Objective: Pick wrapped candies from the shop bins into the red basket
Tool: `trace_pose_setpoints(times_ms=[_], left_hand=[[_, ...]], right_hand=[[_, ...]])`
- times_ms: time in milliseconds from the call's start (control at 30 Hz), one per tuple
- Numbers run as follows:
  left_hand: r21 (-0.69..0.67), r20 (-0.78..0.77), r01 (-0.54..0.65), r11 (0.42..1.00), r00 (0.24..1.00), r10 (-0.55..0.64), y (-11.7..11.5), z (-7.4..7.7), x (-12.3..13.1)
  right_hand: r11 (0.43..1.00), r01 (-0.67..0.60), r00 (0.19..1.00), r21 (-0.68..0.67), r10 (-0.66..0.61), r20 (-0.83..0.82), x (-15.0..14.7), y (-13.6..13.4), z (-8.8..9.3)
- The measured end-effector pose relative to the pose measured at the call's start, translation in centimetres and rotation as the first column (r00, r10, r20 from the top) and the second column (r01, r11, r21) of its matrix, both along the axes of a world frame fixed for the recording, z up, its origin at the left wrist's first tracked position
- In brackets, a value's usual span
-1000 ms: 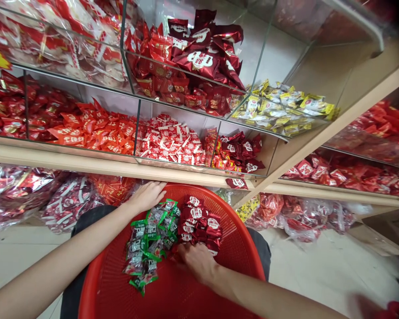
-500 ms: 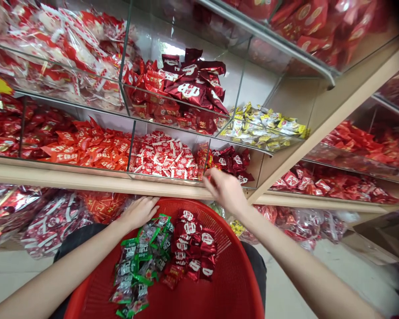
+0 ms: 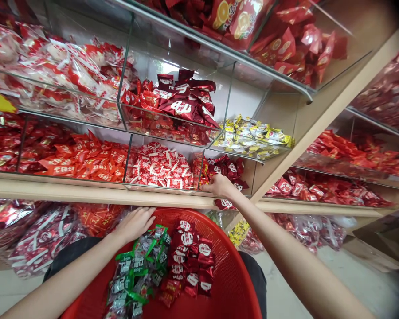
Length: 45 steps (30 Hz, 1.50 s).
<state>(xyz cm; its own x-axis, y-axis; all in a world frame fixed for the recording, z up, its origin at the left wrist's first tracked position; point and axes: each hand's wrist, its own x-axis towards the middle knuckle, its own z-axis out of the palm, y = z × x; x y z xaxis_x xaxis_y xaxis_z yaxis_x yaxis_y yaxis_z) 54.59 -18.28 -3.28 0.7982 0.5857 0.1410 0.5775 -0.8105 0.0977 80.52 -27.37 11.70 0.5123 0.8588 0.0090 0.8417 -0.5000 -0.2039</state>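
Observation:
My left hand [image 3: 135, 223] grips the far rim of a red mesh basket [image 3: 234, 266] on my lap, fingers curled over the edge. Inside the basket lie green-wrapped candies [image 3: 136, 270] on the left and dark red wrapped candies [image 3: 189, 257] on the right. My right hand [image 3: 219, 185] reaches up into a glass shelf bin of dark red candies [image 3: 231, 168], fingers down among the packets; what they grasp is hidden. One dark red packet [image 3: 224, 204] lies on the wooden shelf edge just below that hand.
Glass-divided bins hold orange-red candies [image 3: 86, 157], red-and-white candies [image 3: 159, 166], yellow candies [image 3: 252, 135] and a pile of maroon packets [image 3: 182, 104] above. Clear bags of sweets [image 3: 43, 235] sit under the wooden shelf [image 3: 86, 195]. More bins run off to the right [image 3: 335, 190].
My right hand rose out of the basket and went up into the dark red candy bin. The left hand stayed on the basket rim. The camera tilted upward.

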Motion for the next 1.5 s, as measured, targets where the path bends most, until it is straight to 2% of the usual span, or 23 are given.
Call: trace_pose_setpoints(times_ms=[133,300,600,900,1067,1500], left_hand=[[-0.011,0.017,0.016,1.000,1.000,-0.016,0.1,-0.1,0.0],[-0.024,0.019,0.001,1.000,1.000,-0.001,0.1,-0.3,0.1],[-0.029,0.037,0.014,0.999,0.999,-0.013,-0.1,0.1,0.0],[0.004,0.029,0.021,1.000,0.999,-0.021,0.0,0.0,0.1],[0.002,0.019,0.008,1.000,1.000,-0.008,0.0,0.0,0.1],[-0.041,0.080,0.012,0.999,0.997,-0.009,0.3,-0.7,0.0]], right_hand=[[0.996,0.031,0.999,0.083,-0.033,0.012,0.4,-0.2,-0.3],[0.985,0.008,1.000,0.171,-0.012,0.024,-0.1,-0.2,-0.6],[0.990,0.023,0.994,0.138,-0.037,0.102,-0.2,0.1,-0.6],[0.994,-0.054,0.984,0.092,0.037,0.177,-0.8,0.0,-0.5],[0.989,-0.045,0.969,0.144,0.008,0.249,-0.2,-0.1,-0.1],[0.992,-0.062,0.992,0.106,0.050,0.114,-0.7,0.5,-1.2]])
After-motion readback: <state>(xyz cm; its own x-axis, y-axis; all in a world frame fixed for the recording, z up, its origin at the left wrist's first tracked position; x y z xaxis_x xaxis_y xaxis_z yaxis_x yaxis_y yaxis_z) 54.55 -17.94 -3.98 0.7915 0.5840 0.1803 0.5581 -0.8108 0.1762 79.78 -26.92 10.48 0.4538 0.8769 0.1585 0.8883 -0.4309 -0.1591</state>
